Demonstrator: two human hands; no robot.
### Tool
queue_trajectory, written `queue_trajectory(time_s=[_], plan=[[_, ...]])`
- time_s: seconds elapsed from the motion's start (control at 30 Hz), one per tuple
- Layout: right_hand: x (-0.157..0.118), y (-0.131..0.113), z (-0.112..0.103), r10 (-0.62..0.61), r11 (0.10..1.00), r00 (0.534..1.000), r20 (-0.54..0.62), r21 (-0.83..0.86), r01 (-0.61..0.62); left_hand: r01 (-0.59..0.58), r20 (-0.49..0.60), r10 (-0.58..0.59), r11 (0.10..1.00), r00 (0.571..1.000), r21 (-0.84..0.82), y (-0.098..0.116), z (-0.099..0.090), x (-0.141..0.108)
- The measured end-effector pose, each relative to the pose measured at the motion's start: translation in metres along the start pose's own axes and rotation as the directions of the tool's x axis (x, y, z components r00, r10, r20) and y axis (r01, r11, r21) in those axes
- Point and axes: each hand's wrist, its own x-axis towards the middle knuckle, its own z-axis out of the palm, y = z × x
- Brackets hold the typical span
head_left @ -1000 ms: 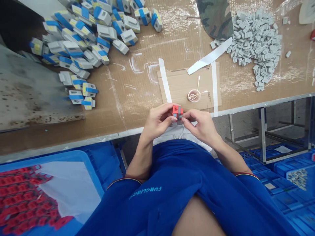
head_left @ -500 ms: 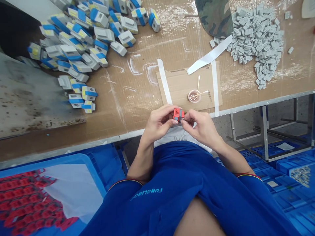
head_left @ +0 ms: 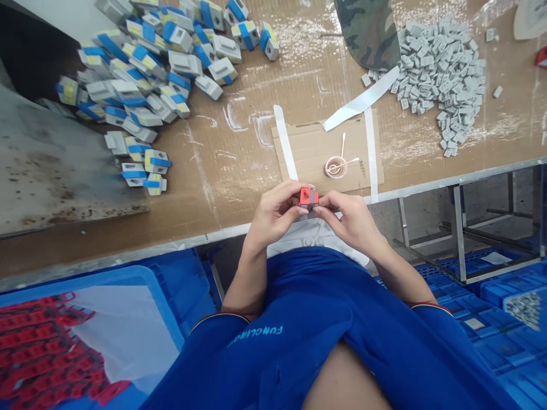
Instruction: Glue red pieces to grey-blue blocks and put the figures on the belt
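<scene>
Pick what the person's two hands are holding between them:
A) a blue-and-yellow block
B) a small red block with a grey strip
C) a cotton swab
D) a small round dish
B: the left hand and the right hand pinch the small red block with a grey strip between their fingertips.

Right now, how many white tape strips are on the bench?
3. One strip lies along the left edge of the cardboard sheet, one along its right edge, and one slants up from its top edge. Others could hide under the piles.
</scene>
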Motion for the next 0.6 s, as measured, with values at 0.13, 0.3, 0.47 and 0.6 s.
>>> queue_trajectory(time_s=[0.13,0.3,0.47,0.6], plan=[[-0.0002,0.0014,-0.0025,-0.036,0.999,0.999,0.014,-0.009,0.036,-0.012,0.007,0.012,0.999,1.0,-0.03,0.0,-0.0001,0.0001],[0.0001,0.0004,-0.0013,-0.079,0.995,0.997,-0.008,-0.058,0.079,-0.004,0.016,0.005,0.998,1.0,-0.065,0.0003,-0.0005,0.0003],[-0.0005,-0.0009,0.0005,-0.14,0.983,0.99,-0.025,-0.128,0.135,0.022,0.031,-0.019,0.993,0.999,-0.116,0.0,0.0005,-0.0017],[-0.001,-0.0045,0.0003,-0.13,0.971,0.992,-0.002,-0.201,0.126,0.028,0.048,-0.021,0.989,0.999,-0.148,-0.0013,0.0013,-0.0038]])
